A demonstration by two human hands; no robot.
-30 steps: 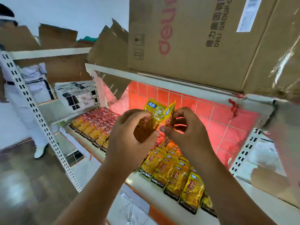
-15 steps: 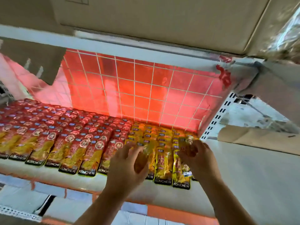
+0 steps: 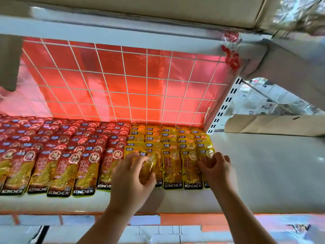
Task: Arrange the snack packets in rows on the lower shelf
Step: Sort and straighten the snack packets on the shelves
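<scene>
Lower shelf (image 3: 263, 173): white board, orange front lip, bare on its right part.

Red packets (image 3: 59, 171): flat, overlapping rows running front to back, on the left and middle of the shelf.

Yellow packets (image 3: 173, 166): same layout, directly to the right of the red block and touching it; the front row lies just beyond the hands.

Left hand (image 3: 131, 180): over the left end of the yellow front row, fingers curled round a held packet (image 3: 149, 167), which is tilted and lies over the packets beneath it.

Right hand (image 3: 217, 170): at the right end of the same row, thumb and curled fingers gripping the end packet (image 3: 208, 153), which lies flat in line with its neighbours.

Between the hands: two front-row yellow packets, untouched.

Behind: red grid panel (image 3: 123, 85). Above: upper shelf (image 3: 123, 35) carrying a cardboard box (image 3: 158, 7). Right: slotted upright (image 3: 226, 104).

Change: a second ago both hands held yellow packets up in the air in front of the shelf, close together. Both are now down at the front row and spread apart. Half a second ago they were already low over that row, and the view has since drawn nearer.
</scene>
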